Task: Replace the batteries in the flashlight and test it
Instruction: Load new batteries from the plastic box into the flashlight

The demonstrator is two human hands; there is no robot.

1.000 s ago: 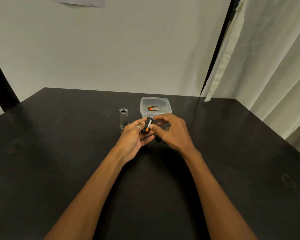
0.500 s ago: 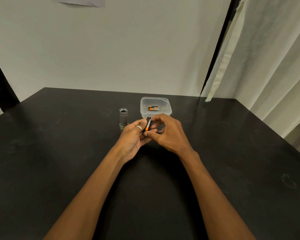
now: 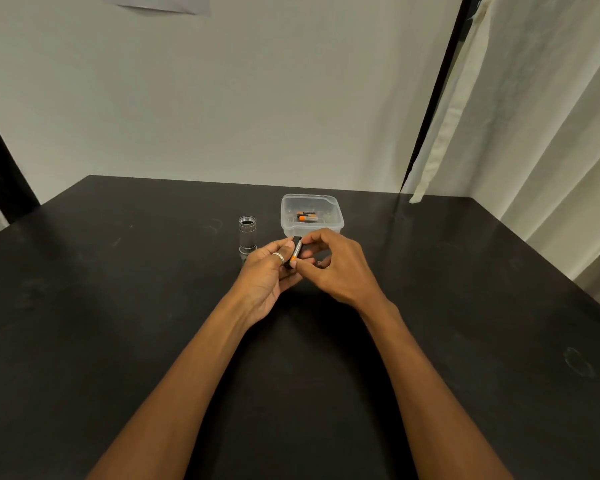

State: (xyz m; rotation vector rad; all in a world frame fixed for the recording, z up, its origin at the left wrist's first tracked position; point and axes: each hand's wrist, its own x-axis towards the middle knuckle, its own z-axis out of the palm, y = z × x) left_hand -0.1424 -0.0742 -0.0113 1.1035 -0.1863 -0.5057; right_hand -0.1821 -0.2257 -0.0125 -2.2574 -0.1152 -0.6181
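Black bench (image 3: 118,341) is carrying both forearms, which are converging toward the middle. The left hand (image 3: 269,275) is curling its fingers round what seems a dark battery holder (image 3: 294,242), gripping it from the side. The right hand (image 3: 338,268) is pinching a battery (image 3: 296,253) endwise, with the thumb at the orange near end and the forefinger at the far end. The two hands are touching around it.

The battery's long axis is running from the right thumb up and away, leaning slightly rightward, lying along the holder. I judge the right hand is seating it there.

Just beyond the left hand's fingertips, a silver flashlight body (image 3: 247,235) is standing upright, open end up. The left hand is nearer to it, so the loaded holder would have to turn upright and travel leftward. Just past the right hand's fingers, a clear tub (image 3: 336,220) is holding spare batteries (image 3: 306,216) lying flat.
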